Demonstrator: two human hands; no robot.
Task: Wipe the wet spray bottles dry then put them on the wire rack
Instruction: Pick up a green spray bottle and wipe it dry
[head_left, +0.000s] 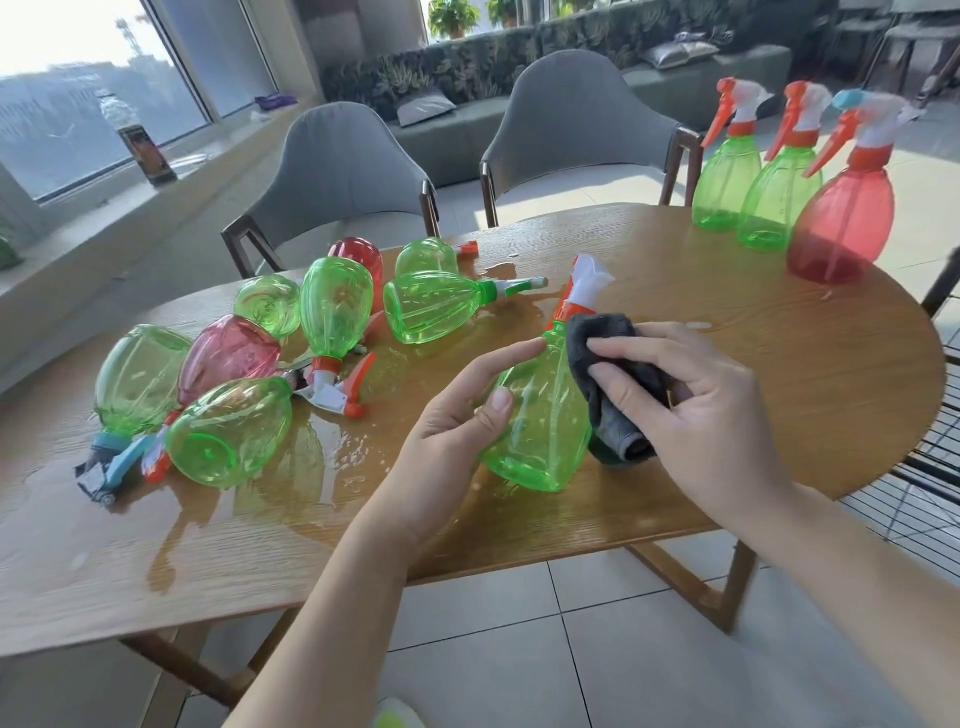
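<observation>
My left hand (470, 410) grips a green spray bottle (540, 421) by its side, tilted over the wooden table (753, 395), its white and orange head pointing away from me. My right hand (691, 395) holds a dark grey cloth (613, 384) and presses it against the bottle's right side. Several wet green and red bottles (332, 312) lie in a pile on the table's left half. Two green bottles (727, 176) and a red bottle (841, 218) stand upright at the far right. The black wire rack (930, 467) shows at the right edge, beside the table.
Water pools on the table (322, 467) around the pile and near the held bottle. Two grey chairs (343, 171) stand behind the table. A dark bottle (148, 156) stands on the window ledge at the left. Tiled floor lies below the table's front edge.
</observation>
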